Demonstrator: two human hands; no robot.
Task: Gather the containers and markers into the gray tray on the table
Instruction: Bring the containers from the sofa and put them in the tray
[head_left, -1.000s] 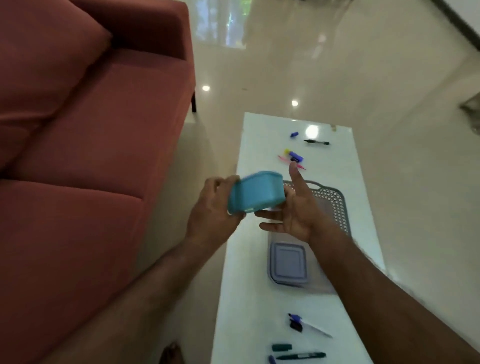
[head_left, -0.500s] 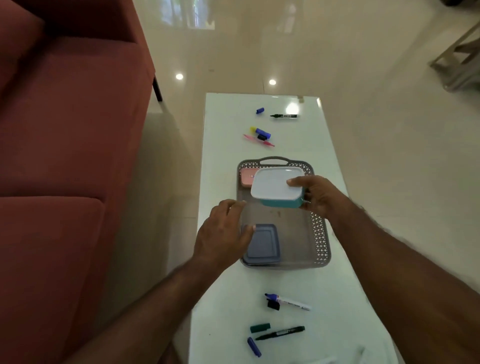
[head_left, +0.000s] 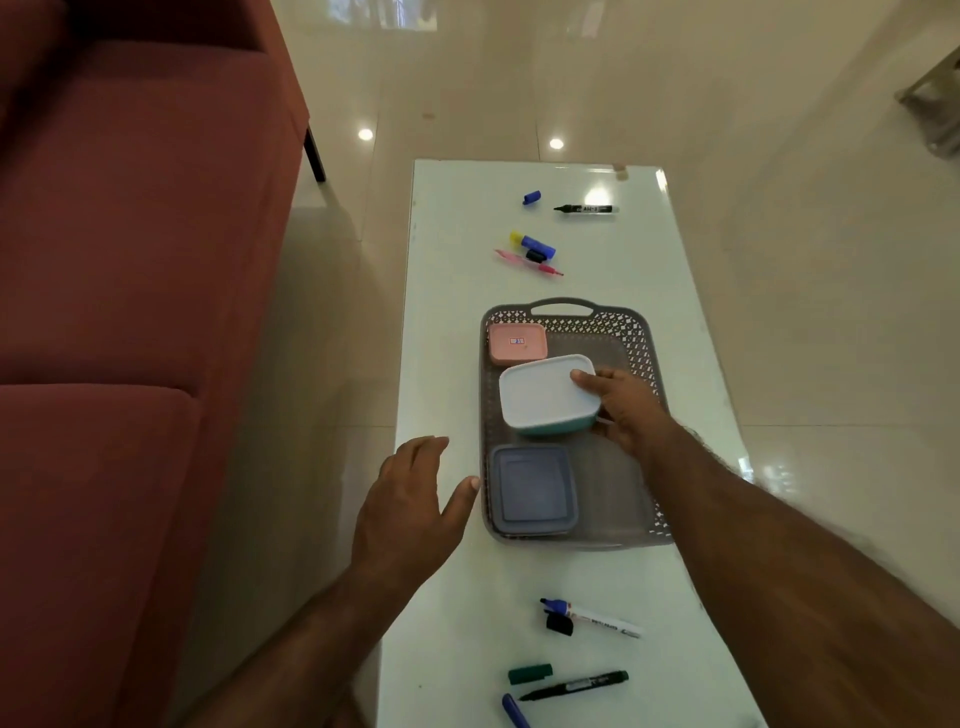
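Note:
A gray tray (head_left: 636, 332) lies across the middle of the white table. In it, along the left side, sit a pink container (head_left: 517, 343), a teal container with a white lid (head_left: 543, 395) and a blue-gray container (head_left: 532, 491). My right hand (head_left: 623, 408) grips the teal container's right side; the box rests low in the tray. My left hand (head_left: 410, 512) hovers open just left of the tray. Markers and caps lie loose beyond the tray (head_left: 532, 252) and near me (head_left: 592, 618).
A red sofa (head_left: 130, 312) runs along the left of the white table (head_left: 441, 364). A black marker (head_left: 584, 209) and blue cap (head_left: 531, 198) lie at the far end. A green cap (head_left: 530, 673), black marker (head_left: 574, 686) and blue pen (head_left: 514, 711) lie at the near end.
The teal container went from both hands, bottom up above the table, to lid-up in the tray under my right hand. My left hand let go and drew back to the tray's left.

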